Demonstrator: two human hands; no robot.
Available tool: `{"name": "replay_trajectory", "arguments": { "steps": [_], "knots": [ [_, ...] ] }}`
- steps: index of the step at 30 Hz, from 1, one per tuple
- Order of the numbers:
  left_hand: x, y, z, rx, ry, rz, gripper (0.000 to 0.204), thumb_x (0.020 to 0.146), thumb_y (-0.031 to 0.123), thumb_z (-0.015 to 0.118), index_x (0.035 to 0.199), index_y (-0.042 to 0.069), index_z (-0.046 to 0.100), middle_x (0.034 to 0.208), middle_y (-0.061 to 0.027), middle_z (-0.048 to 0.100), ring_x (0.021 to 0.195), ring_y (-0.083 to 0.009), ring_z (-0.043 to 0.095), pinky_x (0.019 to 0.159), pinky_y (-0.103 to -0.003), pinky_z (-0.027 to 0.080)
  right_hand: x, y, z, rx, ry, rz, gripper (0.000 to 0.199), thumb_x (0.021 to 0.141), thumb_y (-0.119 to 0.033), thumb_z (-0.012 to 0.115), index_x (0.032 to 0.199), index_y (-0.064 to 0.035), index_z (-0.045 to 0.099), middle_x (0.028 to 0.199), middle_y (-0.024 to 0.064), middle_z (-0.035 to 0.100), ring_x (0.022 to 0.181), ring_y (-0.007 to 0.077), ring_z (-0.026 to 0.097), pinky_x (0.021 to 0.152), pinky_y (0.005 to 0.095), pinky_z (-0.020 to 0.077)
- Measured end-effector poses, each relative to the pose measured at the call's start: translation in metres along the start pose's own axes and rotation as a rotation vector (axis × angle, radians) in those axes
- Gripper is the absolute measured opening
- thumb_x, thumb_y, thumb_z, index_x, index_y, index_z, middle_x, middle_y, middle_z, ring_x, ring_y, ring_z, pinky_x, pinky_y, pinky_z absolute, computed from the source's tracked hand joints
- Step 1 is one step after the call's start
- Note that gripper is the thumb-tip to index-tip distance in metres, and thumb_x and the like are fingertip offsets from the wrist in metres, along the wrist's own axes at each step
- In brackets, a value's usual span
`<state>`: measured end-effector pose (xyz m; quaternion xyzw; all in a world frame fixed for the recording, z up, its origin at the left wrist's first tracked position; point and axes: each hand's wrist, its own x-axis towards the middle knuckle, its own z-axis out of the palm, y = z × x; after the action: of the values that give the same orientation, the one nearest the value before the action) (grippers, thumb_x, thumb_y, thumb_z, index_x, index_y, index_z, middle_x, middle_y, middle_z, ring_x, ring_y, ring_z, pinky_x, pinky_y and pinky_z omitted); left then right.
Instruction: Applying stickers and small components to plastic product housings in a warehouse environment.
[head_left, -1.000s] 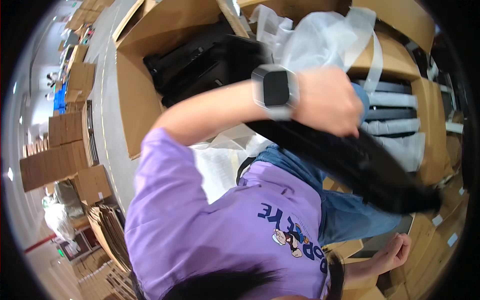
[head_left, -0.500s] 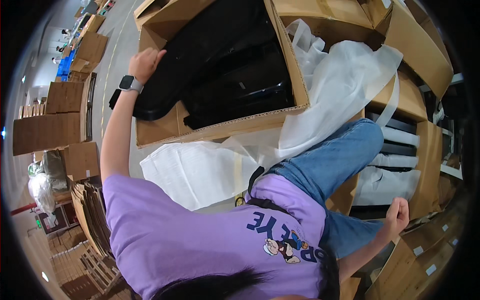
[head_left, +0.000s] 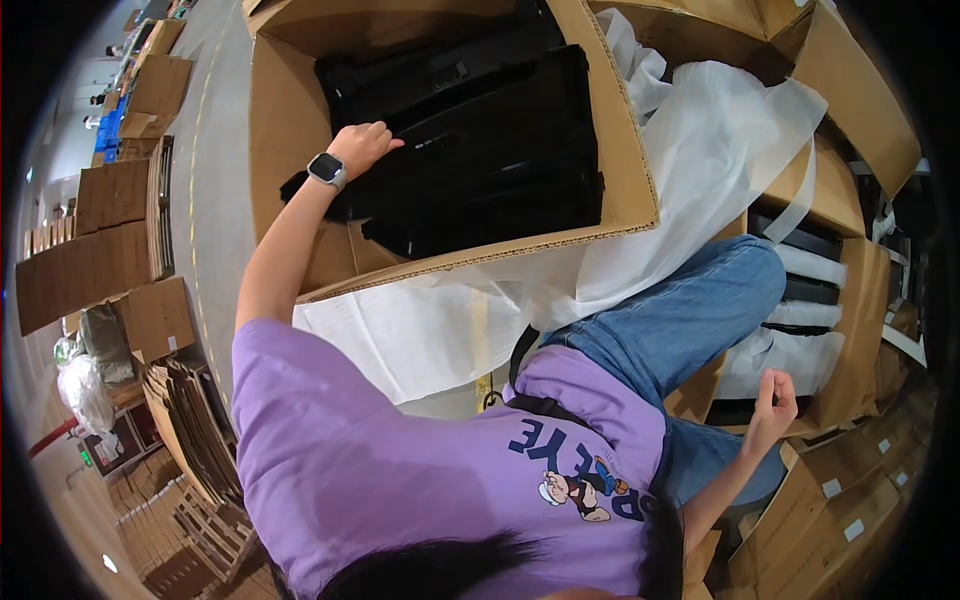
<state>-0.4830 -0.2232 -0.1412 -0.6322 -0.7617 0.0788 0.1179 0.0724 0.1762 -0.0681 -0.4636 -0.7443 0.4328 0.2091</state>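
— Starting at the far left, what stands there?

— Flattened brown cardboard sheets [head_left: 85,250] stacked upright along the grey concrete floor [head_left: 215,180], with more folded cartons [head_left: 195,430] leaning lower down and a clear plastic bag [head_left: 85,395] beside them.

— And the left hand?

— Left hand [head_left: 362,147], with a dark square wristwatch [head_left: 326,169] on its wrist, reaches up into the large open brown cardboard box [head_left: 620,190]. Its fingers are loosely curled, not spread, and rest on the upper edge of a black glossy flat plastic part [head_left: 490,150]. Whether the fingers close around that edge I cannot tell; only the back of the hand and the knuckles show.

— Where do those parts lie?

— Several of them lie stacked inside the box, tilted, filling most of it from the left wall to the right wall.

— What sits below the box?

— White thin foam wrapping sheets [head_left: 420,330] lie spread on the floor under the box's front edge, and more white wrapping [head_left: 720,130] billows up on the box's right side.

— Further right?

— A bent knee in blue jeans [head_left: 690,310], then the right hand [head_left: 772,400], held in the air, well apart from the box. Its fingers are curled into a loose fist, thumb against the forefinger, holding nothing that I can see. Behind it stand more open brown cartons [head_left: 850,330] with white-wrapped pieces inside.
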Motion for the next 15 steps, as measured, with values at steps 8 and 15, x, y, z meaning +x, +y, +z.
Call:
{"name": "replay_trajectory", "arguments": {
  "steps": [8,15],
  "knots": [
    [-0.002,-0.003,0.082,0.068,-0.546,0.144,0.034,0.086,0.039,0.055,0.072,0.008,0.062,0.070,-0.0077,0.061,0.064,-0.0225,0.062,0.055,-0.033,0.048,-0.005,0.015,0.013,0.003,-0.023,0.012,0.013,0.089,-0.010,0.059,0.078,-0.0013,0.056,0.064,-0.0081,0.041,0.059,0.0012,0.032,0.053,0.0181,0.0252],
    [0.069,-0.001,0.027,-0.359,-0.563,-0.394,0.034,0.087,0.037,0.054,0.086,0.006,0.069,0.087,-0.0159,0.066,0.086,-0.0342,0.062,0.077,-0.043,0.049,-0.008,0.030,-0.012,0.107,0.044,0.154,0.012,0.088,-0.012,0.059,0.084,-0.0009,0.059,0.062,-0.0072,0.042,0.054,0.0009,0.034,0.048,0.0184,0.0240]
  ]
}}
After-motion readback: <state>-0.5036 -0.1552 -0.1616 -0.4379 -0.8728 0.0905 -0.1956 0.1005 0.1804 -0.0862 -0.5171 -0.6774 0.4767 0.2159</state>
